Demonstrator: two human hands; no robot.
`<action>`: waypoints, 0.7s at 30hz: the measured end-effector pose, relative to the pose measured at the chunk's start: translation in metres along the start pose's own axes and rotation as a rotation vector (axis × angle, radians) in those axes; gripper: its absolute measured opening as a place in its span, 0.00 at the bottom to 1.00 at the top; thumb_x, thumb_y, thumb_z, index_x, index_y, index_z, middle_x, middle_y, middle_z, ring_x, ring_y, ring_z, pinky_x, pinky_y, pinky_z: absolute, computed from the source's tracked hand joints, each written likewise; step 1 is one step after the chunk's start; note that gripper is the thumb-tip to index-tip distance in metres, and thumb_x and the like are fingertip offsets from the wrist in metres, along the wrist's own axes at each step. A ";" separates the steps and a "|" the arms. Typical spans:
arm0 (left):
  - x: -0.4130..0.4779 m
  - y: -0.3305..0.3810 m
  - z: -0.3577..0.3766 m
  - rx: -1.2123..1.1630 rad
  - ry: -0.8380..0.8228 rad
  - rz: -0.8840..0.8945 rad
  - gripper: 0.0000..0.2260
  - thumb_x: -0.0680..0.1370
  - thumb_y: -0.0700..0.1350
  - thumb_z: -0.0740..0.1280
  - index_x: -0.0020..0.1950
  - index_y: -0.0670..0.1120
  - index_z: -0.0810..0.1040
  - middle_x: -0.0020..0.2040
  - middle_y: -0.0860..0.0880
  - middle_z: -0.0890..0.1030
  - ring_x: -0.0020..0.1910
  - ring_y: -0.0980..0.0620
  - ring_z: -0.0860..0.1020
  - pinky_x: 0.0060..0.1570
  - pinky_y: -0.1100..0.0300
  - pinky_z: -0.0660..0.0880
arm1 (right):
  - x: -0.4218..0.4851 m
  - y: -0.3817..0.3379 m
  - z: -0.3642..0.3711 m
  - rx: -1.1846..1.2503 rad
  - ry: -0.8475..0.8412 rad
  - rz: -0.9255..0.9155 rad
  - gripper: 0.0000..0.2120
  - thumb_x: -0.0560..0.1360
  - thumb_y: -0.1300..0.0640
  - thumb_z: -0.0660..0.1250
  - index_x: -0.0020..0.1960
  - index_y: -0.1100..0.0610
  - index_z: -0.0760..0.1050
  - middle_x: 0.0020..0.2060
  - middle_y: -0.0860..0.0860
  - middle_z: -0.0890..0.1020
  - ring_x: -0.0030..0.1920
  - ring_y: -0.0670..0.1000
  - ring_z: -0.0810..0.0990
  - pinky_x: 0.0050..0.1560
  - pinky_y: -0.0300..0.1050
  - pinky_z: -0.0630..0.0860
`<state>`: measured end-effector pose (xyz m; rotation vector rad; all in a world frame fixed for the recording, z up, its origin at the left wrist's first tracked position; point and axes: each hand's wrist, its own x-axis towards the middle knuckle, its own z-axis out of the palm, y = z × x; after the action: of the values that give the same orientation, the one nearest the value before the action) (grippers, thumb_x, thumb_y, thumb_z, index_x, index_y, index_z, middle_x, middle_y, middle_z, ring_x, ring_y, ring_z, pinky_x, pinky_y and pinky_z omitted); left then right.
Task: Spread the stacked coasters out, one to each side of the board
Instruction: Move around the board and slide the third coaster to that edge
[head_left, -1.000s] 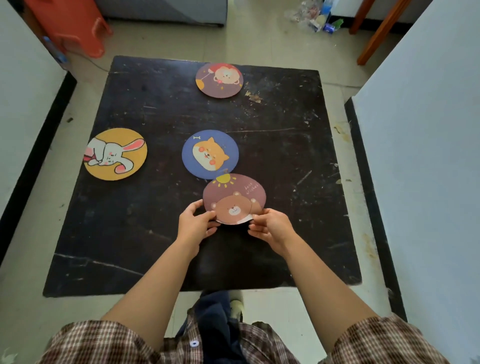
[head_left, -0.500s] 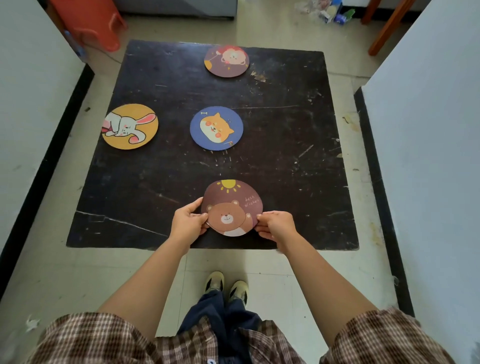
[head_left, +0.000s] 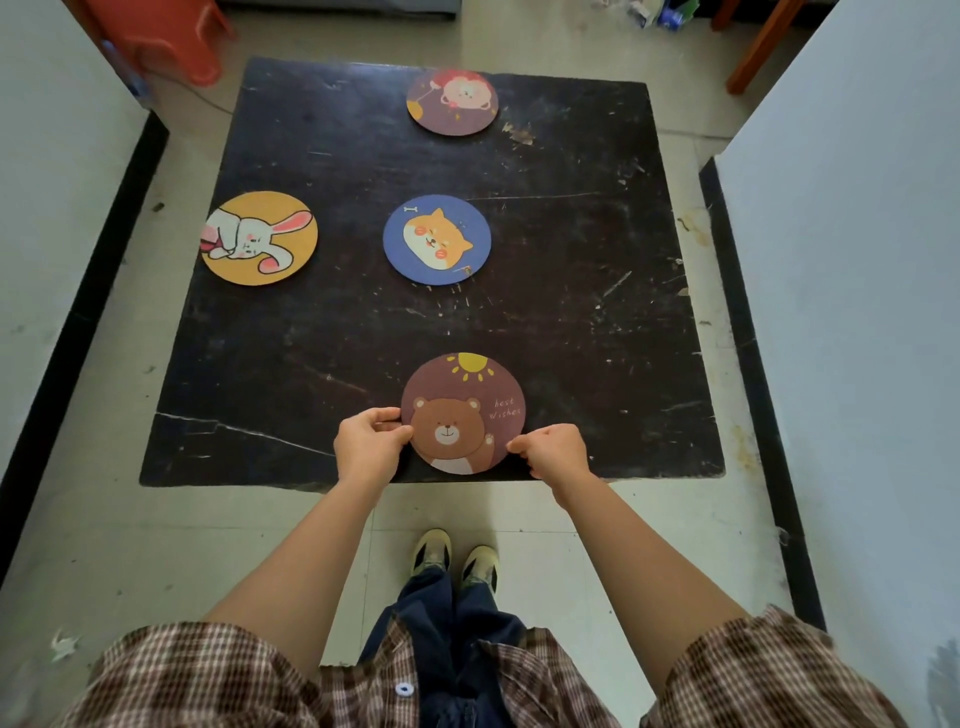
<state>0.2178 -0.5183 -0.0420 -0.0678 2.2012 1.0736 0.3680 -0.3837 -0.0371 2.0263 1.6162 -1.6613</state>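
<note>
— While both hands sit at the near edge, what are they doing with that round brown coaster with the bear and the sun (head_left: 470, 400)?

— Steadying it flat at six o'clock on the scratched black square board (head_left: 571, 291). The left hand (head_left: 370, 448) has its thumb and fingers closed onto the coaster's left rim; the right hand (head_left: 551, 452) is curled loosely, fingertips just touching the lower right rim. I can't tell whether it truly pinches.

— Why a hand on each side?

— My guess: it squares the thin disc against the near edge so it lies centred.

— And the others?

— The round maroon coaster with the lion (head_left: 452, 102) lies at twelve o'clock, by the far edge. The round yellow coaster with the white rabbit (head_left: 260, 238) sits at nine o'clock, overhanging the left edge slightly. The round blue coaster with the orange dog (head_left: 437, 239) rests in the middle.

— So three o'clock is bare?

— Yes. I judge the blue one goes there next, a plain slide or lift to the right.
</note>
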 end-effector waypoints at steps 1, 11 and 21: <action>0.000 -0.001 -0.001 0.005 -0.002 0.005 0.13 0.72 0.39 0.73 0.56 0.44 0.81 0.44 0.48 0.83 0.45 0.49 0.81 0.49 0.52 0.79 | -0.001 0.000 0.001 -0.007 0.002 0.001 0.04 0.68 0.62 0.74 0.38 0.62 0.79 0.37 0.57 0.80 0.43 0.56 0.80 0.48 0.51 0.80; -0.001 -0.006 -0.007 0.057 0.028 0.037 0.13 0.73 0.39 0.72 0.57 0.44 0.80 0.49 0.45 0.83 0.45 0.50 0.79 0.43 0.57 0.78 | -0.006 0.006 0.006 -0.125 -0.011 -0.042 0.06 0.68 0.60 0.75 0.42 0.63 0.82 0.39 0.56 0.82 0.41 0.53 0.80 0.43 0.47 0.76; 0.000 -0.009 -0.006 0.109 0.039 0.068 0.13 0.73 0.39 0.72 0.57 0.42 0.80 0.49 0.44 0.83 0.44 0.50 0.79 0.49 0.51 0.79 | -0.007 0.012 0.010 -0.195 0.013 -0.116 0.05 0.70 0.58 0.73 0.38 0.59 0.82 0.34 0.52 0.82 0.38 0.49 0.79 0.41 0.45 0.74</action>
<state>0.2175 -0.5283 -0.0453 0.0346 2.3081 0.9943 0.3707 -0.3995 -0.0422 1.8870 1.8524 -1.4599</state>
